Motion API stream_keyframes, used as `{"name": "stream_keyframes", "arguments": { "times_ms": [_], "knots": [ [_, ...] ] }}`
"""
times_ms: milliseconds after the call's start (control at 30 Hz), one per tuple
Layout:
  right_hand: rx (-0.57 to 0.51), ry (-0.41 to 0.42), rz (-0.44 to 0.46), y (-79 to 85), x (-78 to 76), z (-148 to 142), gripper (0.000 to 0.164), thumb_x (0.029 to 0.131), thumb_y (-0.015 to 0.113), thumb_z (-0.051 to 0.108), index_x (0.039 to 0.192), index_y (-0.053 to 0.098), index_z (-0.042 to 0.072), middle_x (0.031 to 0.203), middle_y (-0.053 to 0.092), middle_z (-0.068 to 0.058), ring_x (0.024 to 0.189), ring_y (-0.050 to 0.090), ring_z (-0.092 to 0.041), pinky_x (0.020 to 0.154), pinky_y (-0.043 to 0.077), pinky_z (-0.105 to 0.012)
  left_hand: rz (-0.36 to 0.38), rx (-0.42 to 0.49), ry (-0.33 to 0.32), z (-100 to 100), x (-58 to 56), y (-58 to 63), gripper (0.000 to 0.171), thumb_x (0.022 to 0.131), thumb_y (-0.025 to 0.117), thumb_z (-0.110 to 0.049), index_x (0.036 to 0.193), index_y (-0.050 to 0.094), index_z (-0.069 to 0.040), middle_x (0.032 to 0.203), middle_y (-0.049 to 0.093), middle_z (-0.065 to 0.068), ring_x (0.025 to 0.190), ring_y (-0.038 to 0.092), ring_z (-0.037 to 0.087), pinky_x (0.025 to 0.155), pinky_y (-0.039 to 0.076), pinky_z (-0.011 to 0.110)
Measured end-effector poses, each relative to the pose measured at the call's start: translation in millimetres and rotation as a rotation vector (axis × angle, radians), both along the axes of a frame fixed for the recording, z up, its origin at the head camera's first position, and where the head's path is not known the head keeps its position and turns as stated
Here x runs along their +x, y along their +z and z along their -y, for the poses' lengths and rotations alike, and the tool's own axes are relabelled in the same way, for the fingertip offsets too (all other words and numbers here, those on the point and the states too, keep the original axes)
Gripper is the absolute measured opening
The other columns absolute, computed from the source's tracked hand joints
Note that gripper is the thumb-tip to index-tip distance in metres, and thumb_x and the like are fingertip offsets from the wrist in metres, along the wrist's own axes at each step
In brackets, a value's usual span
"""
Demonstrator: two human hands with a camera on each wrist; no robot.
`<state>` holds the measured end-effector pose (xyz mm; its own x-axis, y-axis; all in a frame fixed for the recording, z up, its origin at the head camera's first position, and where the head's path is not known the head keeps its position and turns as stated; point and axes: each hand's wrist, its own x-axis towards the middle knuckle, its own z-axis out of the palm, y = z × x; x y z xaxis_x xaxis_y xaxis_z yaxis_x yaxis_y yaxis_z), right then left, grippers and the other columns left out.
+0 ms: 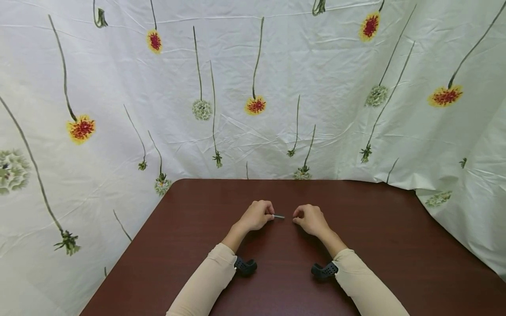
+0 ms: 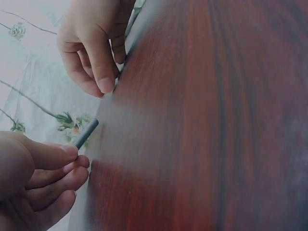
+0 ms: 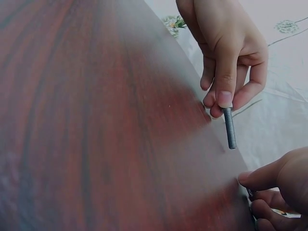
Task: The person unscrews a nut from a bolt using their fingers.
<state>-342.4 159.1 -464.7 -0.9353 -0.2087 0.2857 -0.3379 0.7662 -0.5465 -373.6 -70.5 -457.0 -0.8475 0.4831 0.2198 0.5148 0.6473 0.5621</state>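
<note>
My left hand (image 1: 256,215) pinches a grey threaded bolt (image 1: 279,216) between thumb and fingers. In the right wrist view the shank of the bolt (image 3: 230,129) points away from the fingertips; its other end is hidden in the grip. Facing it across a small gap is my right hand (image 1: 311,219), with thumb and forefinger brought together. Between those fingertips, the right wrist view shows a sliver of a small dark metal piece (image 3: 250,193), mostly covered, so its kind is unclear. Both hands are just above the tabletop, and the bolt and the right hand do not touch.
A dark red-brown wooden table (image 1: 221,197) lies under both hands. Behind it and along its sides hangs a white cloth (image 1: 233,131) printed with flowers. A dark band (image 1: 246,266) sits on the left wrist, and another dark band (image 1: 324,271) on the right.
</note>
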Motion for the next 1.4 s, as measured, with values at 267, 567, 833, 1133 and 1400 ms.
{"name": "stream_keyframes", "arguments": {
  "times_ms": [267,567,833,1133,1400],
  "knots": [
    [-0.034,0.016,0.043,-1.8,-0.2,-3.6,0.006,0.090,0.082,0.011,0.088,0.077,0.013,0.081,0.069,0.005,0.073,0.062,-0.014,0.070,0.052,-0.041,-0.026,-0.054,0.054,-4.1,3.5,4.2,0.010,0.093,0.079,-0.009,0.087,0.071,-0.013,0.074,0.062,-0.008,0.065,0.056,0.011,0.061,0.047,0.030],
    [-0.130,0.021,0.107,-5.1,-3.7,-7.2,0.006,0.089,0.083,0.013,0.092,0.078,0.013,0.082,0.068,0.006,0.075,0.061,-0.013,0.071,0.052,-0.039,-0.007,-0.111,0.056,-0.4,3.1,1.6,0.011,0.092,0.081,-0.013,0.085,0.073,-0.016,0.078,0.064,-0.008,0.068,0.058,0.012,0.064,0.049,0.032],
    [-0.162,0.031,0.109,-5.1,-4.0,-9.6,0.018,0.088,0.084,0.011,0.104,0.077,0.007,0.082,0.065,0.004,0.075,0.060,-0.013,0.071,0.052,-0.037,-0.009,-0.084,0.023,1.8,1.6,-0.6,0.010,0.090,0.082,-0.011,0.086,0.073,-0.014,0.080,0.066,-0.007,0.072,0.060,0.011,0.067,0.051,0.032],
    [-0.133,0.043,0.093,-2.9,-4.4,-8.6,0.021,0.088,0.084,0.011,0.107,0.076,0.007,0.087,0.066,0.002,0.077,0.062,-0.015,0.072,0.052,-0.038,0.018,-0.014,-0.010,5.5,-3.6,-1.5,0.013,0.085,0.087,-0.010,0.086,0.074,-0.011,0.079,0.068,-0.007,0.074,0.062,0.010,0.070,0.052,0.030],
    [-0.079,0.075,0.061,9.5,-3.1,-8.7,0.026,0.092,0.081,0.014,0.115,0.074,0.004,0.088,0.071,0.000,0.075,0.065,-0.014,0.072,0.054,-0.041,0.041,0.139,-0.020,10.3,-5.8,4.6,0.030,0.091,0.083,-0.018,0.116,0.072,-0.005,0.109,0.071,0.010,0.096,0.067,0.023,0.083,0.054,0.041]
  ]
}}
